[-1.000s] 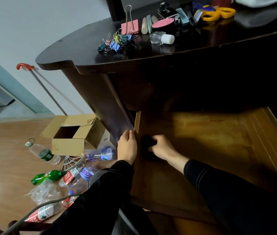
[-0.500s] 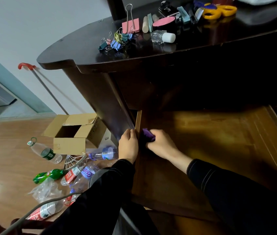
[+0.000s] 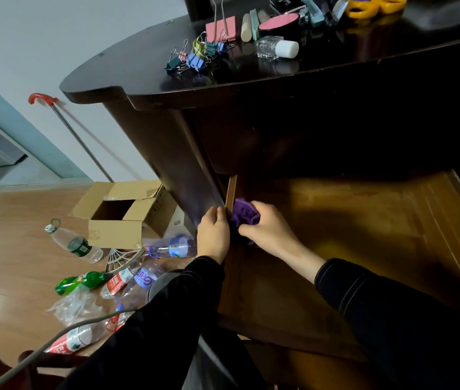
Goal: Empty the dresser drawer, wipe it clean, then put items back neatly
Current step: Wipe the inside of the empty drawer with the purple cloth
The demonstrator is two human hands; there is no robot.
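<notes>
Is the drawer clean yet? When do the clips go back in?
Emptying looks done: the pulled-out wooden drawer shows a bare bottom, and the coloured metal binder clips and yellow-handled scissors lie on the dark dresser top. Wiping is under way: the right hand holds a crumpled purple cloth against its left wall while the left hand grips the drawer's side. Putting things back is left.

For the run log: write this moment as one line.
stage: wipe | right hand: holds purple cloth against drawer left wall | left hand: holds drawer side | binder clips: on dresser top
</notes>
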